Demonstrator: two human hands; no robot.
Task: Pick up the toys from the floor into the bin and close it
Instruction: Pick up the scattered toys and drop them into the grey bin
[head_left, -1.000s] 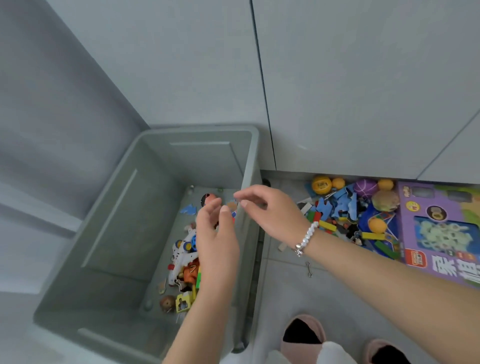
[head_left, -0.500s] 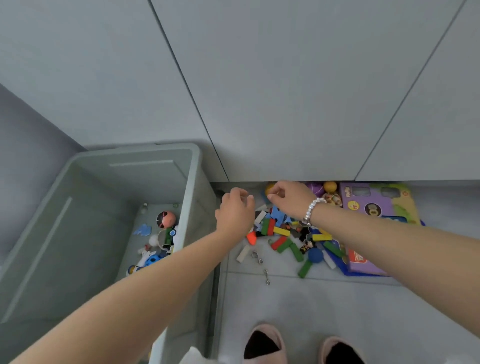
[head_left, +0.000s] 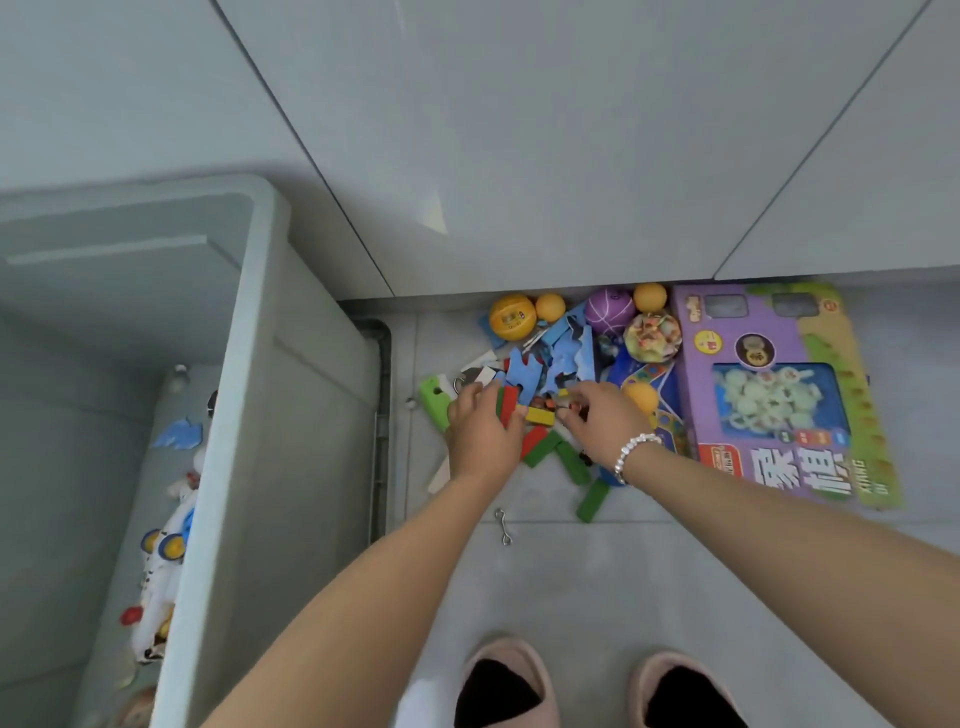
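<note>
A heap of toys lies on the floor against the cabinet: coloured wooden blocks (head_left: 545, 451), blue puzzle pieces (head_left: 563, 358) and balls (head_left: 511, 317). My left hand (head_left: 480, 428) is down on the left side of the heap, its fingers curled over red and green blocks beside a yellow block (head_left: 540, 415). My right hand (head_left: 597, 415), with a bead bracelet at the wrist, pinches small toy pieces in the middle of the heap. The open grey bin (head_left: 234, 364) stands to the left with several toys (head_left: 166, 545) on its bottom. No lid shows.
A purple toy box (head_left: 779, 441) lies flat on the right of the heap. A small metal hook (head_left: 504, 526) sits on the floor tiles in front of it. My two pink slippers (head_left: 498, 680) stand at the bottom edge. Grey cabinet doors (head_left: 519, 130) close off the back.
Both hands have moved from over the bin to the right and down into the toy heap on the floor. The view has swung right with them.
</note>
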